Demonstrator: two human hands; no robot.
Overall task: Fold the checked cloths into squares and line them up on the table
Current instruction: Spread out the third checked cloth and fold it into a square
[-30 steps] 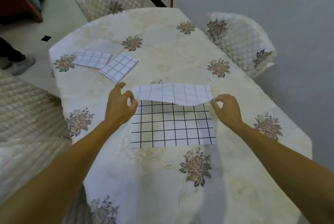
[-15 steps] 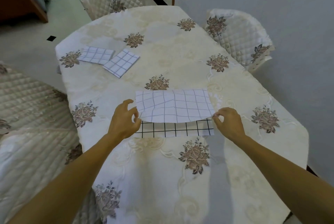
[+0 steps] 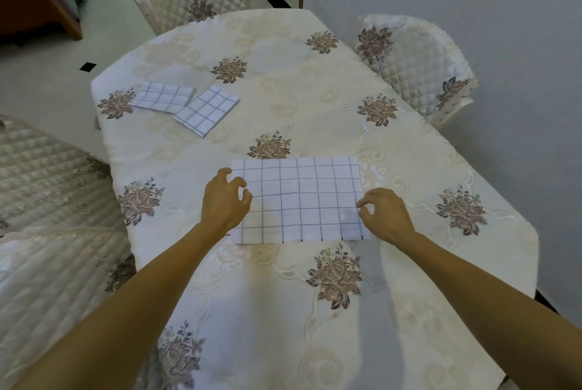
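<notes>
Nearer than the folded squares point(image 3: 206, 112), checked cloth point(image 3: 302, 200) just got halved: left hand point(image 3: 225, 200) curled, grip unclear, right hand point(image 3: 385, 216) pinches its edge, cross-fold next.

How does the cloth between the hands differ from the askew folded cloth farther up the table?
The near cloth is a wide rectangle, the askew cloth a smaller square. The near cloth lies straight, the askew cloth diagonal. Left hand and right hand flank the near cloth, none the askew cloth. Both are white, thin-gridded.
</notes>
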